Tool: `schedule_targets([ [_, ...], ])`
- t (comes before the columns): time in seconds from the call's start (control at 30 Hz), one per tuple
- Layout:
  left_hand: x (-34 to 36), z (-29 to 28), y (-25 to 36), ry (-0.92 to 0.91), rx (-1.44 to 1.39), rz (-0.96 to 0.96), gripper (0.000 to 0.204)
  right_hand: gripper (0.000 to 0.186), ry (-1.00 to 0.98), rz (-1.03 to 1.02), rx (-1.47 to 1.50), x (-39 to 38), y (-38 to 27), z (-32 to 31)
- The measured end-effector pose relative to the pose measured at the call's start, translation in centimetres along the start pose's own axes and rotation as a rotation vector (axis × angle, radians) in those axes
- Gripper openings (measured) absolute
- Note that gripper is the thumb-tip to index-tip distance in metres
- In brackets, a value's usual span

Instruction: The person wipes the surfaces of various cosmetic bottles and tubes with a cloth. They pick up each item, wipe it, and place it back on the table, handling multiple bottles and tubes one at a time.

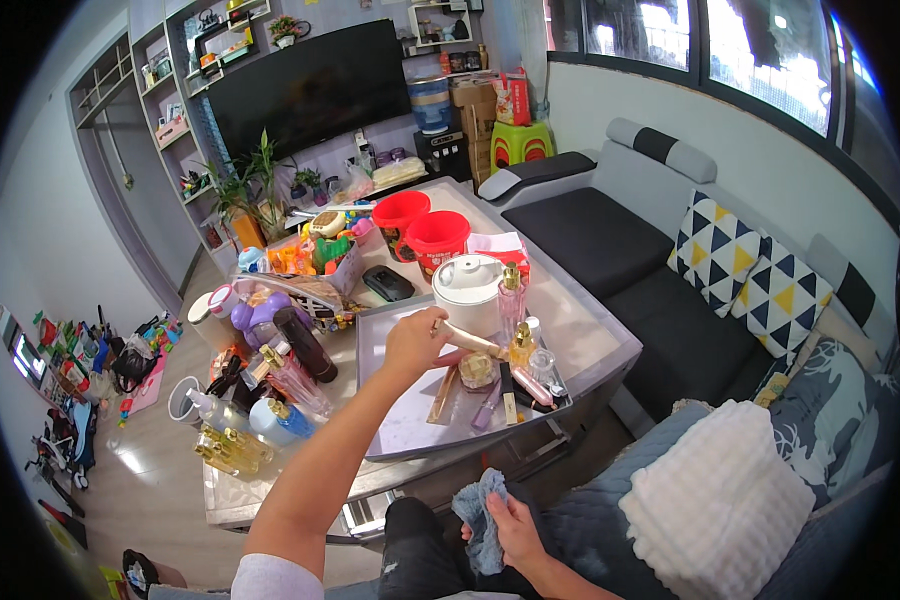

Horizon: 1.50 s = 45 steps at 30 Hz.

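Observation:
My left hand [413, 342] reaches over the grey tray [390, 340] on the table and holds a slim beige cosmetic tube [470, 340] by one end, its tip pointing right toward a cluster of perfume bottles [518, 330] and small jars. My right hand [513, 528] rests low near my lap, shut on a crumpled blue-grey cloth [481, 522]. A white round pot with a lid [469, 287] stands just beyond the tube. More lipsticks and tubes [505, 388] lie on the tray's right part.
Bottles and sprays [260, 400] crowd the table's left side, with a basket of toys [310, 262] and two red buckets [420, 228] farther back. A dark sofa [630, 270] with patterned cushions runs along the right. A white knitted blanket [715, 505] lies beside me.

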State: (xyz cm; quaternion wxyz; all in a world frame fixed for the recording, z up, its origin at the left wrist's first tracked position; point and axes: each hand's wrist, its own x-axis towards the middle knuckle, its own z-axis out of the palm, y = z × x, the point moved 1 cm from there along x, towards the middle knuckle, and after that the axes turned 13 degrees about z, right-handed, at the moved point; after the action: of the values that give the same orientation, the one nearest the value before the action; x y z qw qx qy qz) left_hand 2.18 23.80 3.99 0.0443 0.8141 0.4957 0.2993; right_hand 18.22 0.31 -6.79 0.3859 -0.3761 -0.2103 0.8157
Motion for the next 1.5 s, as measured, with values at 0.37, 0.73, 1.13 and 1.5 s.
schedule_targets([
  [0.37, -2.3, -0.5, -2.4, 0.290, 0.032, 0.314, 0.031, 0.033, -0.019, -0.001, 0.021, 0.3, 0.5, 0.5],
  [0.73, -0.4, 0.5, -3.2, 0.184, -0.360, -0.041, 0.012, 0.035, 0.007, 0.006, -0.004, -0.2, 0.1, 0.3],
  [1.13, -1.6, 0.1, -1.2, 0.077, -0.029, 0.174, 0.025, 0.036, -0.020, 0.024, -0.015, -0.2, 0.6, 1.2],
  [1.5, -0.9, 0.3, -0.5, -0.292, 0.241, 0.126, 0.024, 0.036, -0.043, 0.014, 0.007, -0.1, 0.7, 1.0],
])
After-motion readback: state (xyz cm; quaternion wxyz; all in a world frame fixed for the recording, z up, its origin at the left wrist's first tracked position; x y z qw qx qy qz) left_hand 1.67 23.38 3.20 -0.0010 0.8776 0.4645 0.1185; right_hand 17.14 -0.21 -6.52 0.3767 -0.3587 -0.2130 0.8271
